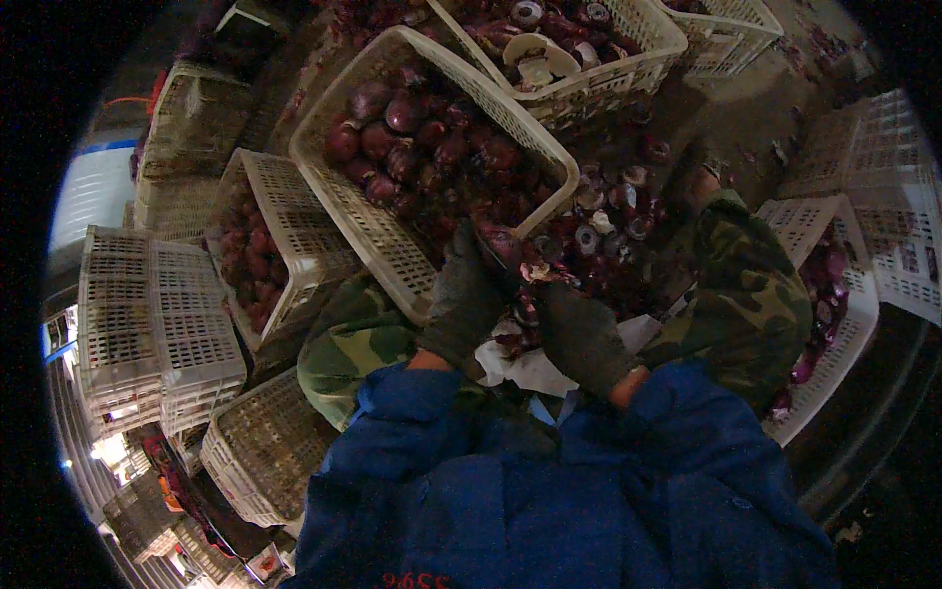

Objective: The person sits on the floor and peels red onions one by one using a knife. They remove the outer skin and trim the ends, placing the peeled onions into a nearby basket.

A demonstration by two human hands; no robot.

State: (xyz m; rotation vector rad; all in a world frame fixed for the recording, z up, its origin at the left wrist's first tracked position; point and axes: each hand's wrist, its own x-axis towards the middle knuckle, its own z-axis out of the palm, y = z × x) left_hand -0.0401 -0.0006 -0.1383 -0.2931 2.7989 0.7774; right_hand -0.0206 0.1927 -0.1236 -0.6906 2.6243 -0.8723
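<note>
Both my hands wear dark gloves. My left hand (467, 298) is at the near rim of a tilted white plastic crate (434, 294) and grips a red onion (500, 244). The crate holds many whole red onions (405, 112). To its right, my right hand (581, 331) is close to the onion's lower end; its fingers are dark and blurred, so I cannot tell whether it holds anything. Between and beyond my hands lies a heap of cut onion ends and skins (589, 239). White paper-like scraps (533, 372) are below my hands.
A crate of onion trimmings (611, 85) stands beyond, with a pale broken container (541, 59) in it. Another crate with onions (287, 294) is at the left, beside stacked empty crates (195, 331). At the right, a crate (854, 368) holds peeled purple onions (817, 316).
</note>
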